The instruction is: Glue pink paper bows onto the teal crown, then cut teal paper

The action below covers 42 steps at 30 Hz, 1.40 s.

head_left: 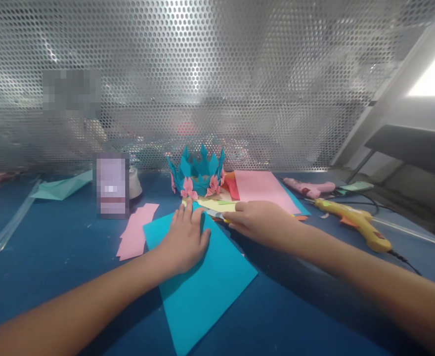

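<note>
A bright blue sheet of paper (pixel 217 291) lies at an angle on the dark blue table in front of me. My left hand (pixel 188 240) rests flat on its upper part, fingers spread towards the far corner. In my right hand (pixel 258 220) is a box cutter (pixel 214 213), its silver blade pointing left close to the sheet's far right edge and my left fingertips. My fingers cover most of its handle. Just beyond both hands stands a teal paper crown (pixel 198 170) with pink paper flowers around its base.
Pink strips (pixel 138 232) lie left, near a pixelated upright phone-like object (pixel 112 185) and a white spool (pixel 135 183). Pink sheets (pixel 264 188) are stacked behind my right hand. A yellow glue gun (pixel 354 222) and pink glue gun (pixel 310 188) lie right. Perforated metal panel (pixel 239 74) stands behind.
</note>
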### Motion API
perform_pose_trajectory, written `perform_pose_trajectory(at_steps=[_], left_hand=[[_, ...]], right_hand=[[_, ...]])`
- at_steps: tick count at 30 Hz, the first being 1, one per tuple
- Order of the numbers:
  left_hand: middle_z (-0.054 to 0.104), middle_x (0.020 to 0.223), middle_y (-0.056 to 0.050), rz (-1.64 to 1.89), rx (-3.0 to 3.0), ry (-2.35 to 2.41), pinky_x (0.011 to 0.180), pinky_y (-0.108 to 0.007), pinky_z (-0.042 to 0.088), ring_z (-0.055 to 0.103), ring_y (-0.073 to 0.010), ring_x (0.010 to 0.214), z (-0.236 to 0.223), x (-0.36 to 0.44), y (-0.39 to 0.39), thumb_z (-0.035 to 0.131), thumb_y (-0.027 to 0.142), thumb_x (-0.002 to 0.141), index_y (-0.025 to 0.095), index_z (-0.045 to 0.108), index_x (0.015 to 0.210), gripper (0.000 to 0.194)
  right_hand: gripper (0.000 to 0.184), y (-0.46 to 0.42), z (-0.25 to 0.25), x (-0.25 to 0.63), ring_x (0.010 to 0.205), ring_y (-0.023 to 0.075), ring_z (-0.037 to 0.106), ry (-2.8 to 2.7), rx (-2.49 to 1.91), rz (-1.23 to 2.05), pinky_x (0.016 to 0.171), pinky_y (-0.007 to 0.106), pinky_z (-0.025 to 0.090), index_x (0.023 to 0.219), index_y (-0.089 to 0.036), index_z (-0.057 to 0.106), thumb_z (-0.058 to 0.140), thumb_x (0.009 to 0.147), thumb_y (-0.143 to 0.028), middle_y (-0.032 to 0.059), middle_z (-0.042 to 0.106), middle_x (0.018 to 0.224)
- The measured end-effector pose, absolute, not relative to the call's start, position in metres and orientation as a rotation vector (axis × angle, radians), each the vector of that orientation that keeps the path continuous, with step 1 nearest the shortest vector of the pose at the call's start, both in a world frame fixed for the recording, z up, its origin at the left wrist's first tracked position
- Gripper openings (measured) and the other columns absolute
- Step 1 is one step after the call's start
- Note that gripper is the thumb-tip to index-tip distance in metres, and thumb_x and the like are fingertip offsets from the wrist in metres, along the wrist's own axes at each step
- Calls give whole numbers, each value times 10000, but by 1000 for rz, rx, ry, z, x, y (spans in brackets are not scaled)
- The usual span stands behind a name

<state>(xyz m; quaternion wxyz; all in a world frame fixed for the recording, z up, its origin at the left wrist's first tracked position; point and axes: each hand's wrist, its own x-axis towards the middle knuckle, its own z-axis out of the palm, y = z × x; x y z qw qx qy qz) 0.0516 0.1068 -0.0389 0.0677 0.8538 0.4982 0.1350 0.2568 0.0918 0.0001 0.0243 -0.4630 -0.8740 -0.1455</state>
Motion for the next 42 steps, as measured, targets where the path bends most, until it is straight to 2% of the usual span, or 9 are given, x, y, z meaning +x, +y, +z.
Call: perform_pose_trajectory(at_steps=[4,8,11,16,24,30,34,38,42], left_hand=[[221,1492,-265,426,2545,1459,1107,-534,216,146,-351,1407,-35,49,108,400,346,880,69,359,1273,482],[309,1448,-277,356,2525,1449,1093,-555,232,179,-367,1396,-31,50,107,381,417,890,66,382,1249,502],[311,1446,-283,300,2522,1440,1090,-560,233,158,-374,1398,-30,54,105,354,447,899,59,379,1257,529],[283,1460,-289,328,2567,1405,1073,-586,246,173,-388,1390,-34,56,106,355,489,893,81,386,1241,538],[379,1414,-243,444,2629,1359,1062,-588,269,228,-370,1380,-42,51,108,372,501,882,140,422,1156,456],[394,1393,-257,342,2607,1388,1095,-532,251,267,-364,1363,-30,51,104,422,465,871,83,439,1180,492],[344,1435,-261,390,2587,1412,1096,-525,252,254,-373,1369,-34,49,103,442,482,854,74,429,1217,547],[333,1450,-236,424,2629,1389,1068,-542,283,255,-364,1370,-38,46,105,418,507,854,104,393,1275,583],[394,1411,-210,475,2683,1381,1030,-537,321,344,-365,1308,-34,44,111,476,525,826,118,380,1309,639]], right_hand=[[263,94,4,269,638,138,537,-2758,-1321,-339,518,289,203,1053,-260,677,457,924,-325,29,619,754],[271,97,2,273,688,143,566,-2765,-1311,-253,539,275,252,1113,-274,659,475,917,-307,32,634,791],[268,97,-2,266,713,153,579,-2714,-1399,-256,553,270,273,1113,-264,657,489,910,-311,41,647,823],[274,94,-5,252,699,155,571,-2649,-1527,-340,534,270,241,1104,-239,650,465,925,-333,52,641,830],[295,94,-12,248,677,143,540,-2614,-1577,-376,530,275,231,1126,-225,639,432,945,-331,50,623,817],[292,89,-7,244,697,154,565,-2621,-1613,-371,535,271,251,1124,-231,639,429,942,-321,58,641,857],[284,88,-3,246,679,159,582,-2613,-1643,-379,520,274,227,1071,-211,656,423,936,-301,63,650,838],[257,88,-2,257,649,148,575,-2615,-1642,-397,513,275,202,1035,-232,664,451,918,-314,45,650,807],[230,92,-1,268,695,157,575,-2604,-1638,-414,536,265,231,1000,-226,672,483,902,-313,41,651,803]])
